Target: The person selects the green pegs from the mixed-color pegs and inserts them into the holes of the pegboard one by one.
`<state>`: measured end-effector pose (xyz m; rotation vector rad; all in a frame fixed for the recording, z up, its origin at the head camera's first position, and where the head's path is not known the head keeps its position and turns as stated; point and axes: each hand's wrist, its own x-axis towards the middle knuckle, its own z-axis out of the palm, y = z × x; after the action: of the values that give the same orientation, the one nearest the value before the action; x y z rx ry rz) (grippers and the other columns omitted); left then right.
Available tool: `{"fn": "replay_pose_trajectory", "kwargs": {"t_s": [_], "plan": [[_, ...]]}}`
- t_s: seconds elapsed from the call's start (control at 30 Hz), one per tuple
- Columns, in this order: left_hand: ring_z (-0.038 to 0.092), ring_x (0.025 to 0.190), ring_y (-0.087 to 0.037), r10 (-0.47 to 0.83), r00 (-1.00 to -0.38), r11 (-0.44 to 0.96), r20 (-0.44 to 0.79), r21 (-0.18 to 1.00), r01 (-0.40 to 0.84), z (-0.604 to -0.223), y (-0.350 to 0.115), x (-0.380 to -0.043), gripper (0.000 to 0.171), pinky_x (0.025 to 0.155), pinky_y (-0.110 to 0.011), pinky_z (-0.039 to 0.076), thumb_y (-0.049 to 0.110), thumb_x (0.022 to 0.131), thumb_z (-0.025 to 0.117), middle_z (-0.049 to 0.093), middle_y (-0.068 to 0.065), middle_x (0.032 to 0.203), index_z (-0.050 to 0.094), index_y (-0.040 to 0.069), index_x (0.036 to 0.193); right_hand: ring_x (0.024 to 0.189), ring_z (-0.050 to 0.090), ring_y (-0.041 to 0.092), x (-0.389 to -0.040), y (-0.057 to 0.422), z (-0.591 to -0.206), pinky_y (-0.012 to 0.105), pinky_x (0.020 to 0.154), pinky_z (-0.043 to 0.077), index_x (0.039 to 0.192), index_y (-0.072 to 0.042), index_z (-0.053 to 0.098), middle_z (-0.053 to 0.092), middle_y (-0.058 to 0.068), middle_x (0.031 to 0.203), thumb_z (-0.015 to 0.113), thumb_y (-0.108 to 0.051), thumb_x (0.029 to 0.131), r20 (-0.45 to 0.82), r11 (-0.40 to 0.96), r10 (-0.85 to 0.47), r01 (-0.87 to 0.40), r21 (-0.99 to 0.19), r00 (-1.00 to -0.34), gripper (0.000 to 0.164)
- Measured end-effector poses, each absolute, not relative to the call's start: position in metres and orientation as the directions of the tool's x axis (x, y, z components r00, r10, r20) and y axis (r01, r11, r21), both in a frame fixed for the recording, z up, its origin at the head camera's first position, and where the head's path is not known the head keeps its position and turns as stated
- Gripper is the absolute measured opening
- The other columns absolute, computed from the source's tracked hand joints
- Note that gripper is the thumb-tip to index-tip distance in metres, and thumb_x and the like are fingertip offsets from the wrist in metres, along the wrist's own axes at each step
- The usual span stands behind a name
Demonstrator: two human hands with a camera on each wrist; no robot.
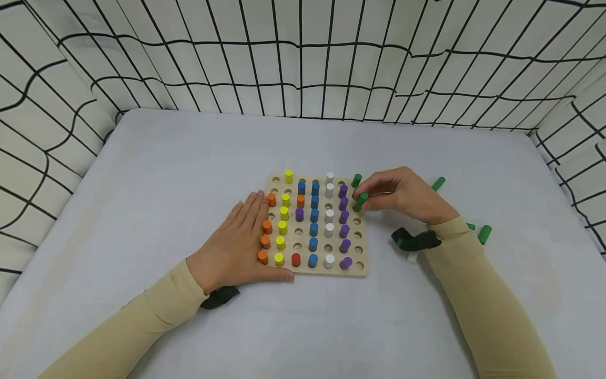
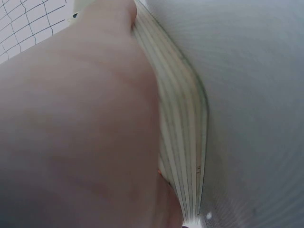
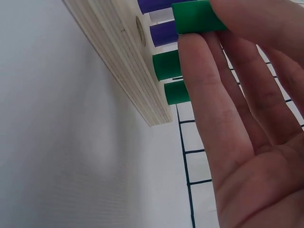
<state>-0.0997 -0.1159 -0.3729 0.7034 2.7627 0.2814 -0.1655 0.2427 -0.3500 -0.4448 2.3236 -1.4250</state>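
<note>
A wooden pegboard (image 1: 322, 269) lies on the white table, with columns of orange, yellow, blue, white and purple pegs standing in its holes. My left hand (image 1: 234, 245) rests along the board's left side, fingers straight and thumb stretched by the near edge. In the left wrist view, that hand (image 2: 80, 123) hides most of the board besides its layered side (image 2: 183, 123). My right hand (image 1: 402, 195) pinches a green peg (image 1: 362, 200) between thumb and fingertips over the right-hand column. The right wrist view shows this green peg (image 3: 197, 16) held above the board, with two green pegs (image 3: 166, 65) standing beyond it.
Loose green pegs (image 1: 484, 235) lie on the table to the right, around the right forearm. A white peg (image 1: 412, 257) partly shows beneath the black wrist strap (image 1: 414, 240). Black wire grid (image 1: 300, 84) borders the table at the back and both sides.
</note>
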Motion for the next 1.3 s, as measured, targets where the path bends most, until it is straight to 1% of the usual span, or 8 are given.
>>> {"fn": "replay_pose_trajectory", "kwargs": {"t_s": [0.23,0.7,0.97,1.17,1.3], "plan": [[0.006,0.164,-0.041,0.494,-0.844,0.862,-0.209,0.250,0.442,-0.3728,-0.1157,-0.0997,0.144,0.133,-0.058,0.011,0.088,0.071,0.067,0.005,-0.022,0.175,0.008,-0.004,0.164,0.103,0.070,0.020,-0.1679,0.2433,-0.3545,0.026,0.089,0.060,0.112,-0.015,0.080,0.079,0.002,0.112,0.083,-0.014,0.089,-0.163,0.452,-0.455,-0.069,-0.889,-0.875,0.023],[0.006,0.164,-0.041,0.491,-0.847,0.863,-0.205,0.250,0.439,-0.3734,-0.1158,-0.1004,0.144,0.133,-0.059,0.011,0.088,0.071,0.067,0.005,-0.022,0.175,0.008,-0.004,0.164,0.098,0.066,0.021,-0.1694,0.2408,-0.3587,0.027,0.081,0.057,0.110,-0.020,0.081,0.079,0.000,0.110,0.083,-0.014,0.088,-0.193,0.516,-0.415,-0.056,-0.855,-0.889,0.023],[0.006,0.164,-0.040,0.493,-0.848,0.860,-0.197,0.262,0.439,-0.3738,-0.1159,-0.1000,0.144,0.133,-0.059,0.011,0.088,0.071,0.068,0.005,-0.022,0.175,0.008,-0.004,0.164,0.099,0.066,0.021,-0.1696,0.2398,-0.3593,0.028,0.081,0.057,0.110,-0.021,0.081,0.078,0.000,0.111,0.082,-0.014,0.089,-0.196,0.529,-0.409,-0.057,-0.847,-0.891,0.022],[0.006,0.164,-0.041,0.493,-0.847,0.859,-0.199,0.264,0.438,-0.3742,-0.1159,-0.1001,0.144,0.133,-0.059,0.011,0.087,0.071,0.069,0.005,-0.022,0.175,0.008,-0.004,0.164,0.101,0.067,0.021,-0.1692,0.2390,-0.3595,0.028,0.085,0.058,0.110,-0.021,0.081,0.078,0.000,0.112,0.082,-0.014,0.088,-0.194,0.519,-0.412,-0.054,-0.853,-0.890,0.023],[0.005,0.164,-0.041,0.492,-0.847,0.860,-0.200,0.265,0.437,-0.3742,-0.1159,-0.1002,0.144,0.133,-0.059,0.011,0.087,0.071,0.068,0.005,-0.022,0.175,0.008,-0.004,0.164,0.101,0.068,0.020,-0.1687,0.2390,-0.3590,0.027,0.084,0.058,0.111,-0.021,0.081,0.079,0.000,0.111,0.082,-0.014,0.089,-0.194,0.518,-0.407,-0.051,-0.854,-0.893,0.023]]}}
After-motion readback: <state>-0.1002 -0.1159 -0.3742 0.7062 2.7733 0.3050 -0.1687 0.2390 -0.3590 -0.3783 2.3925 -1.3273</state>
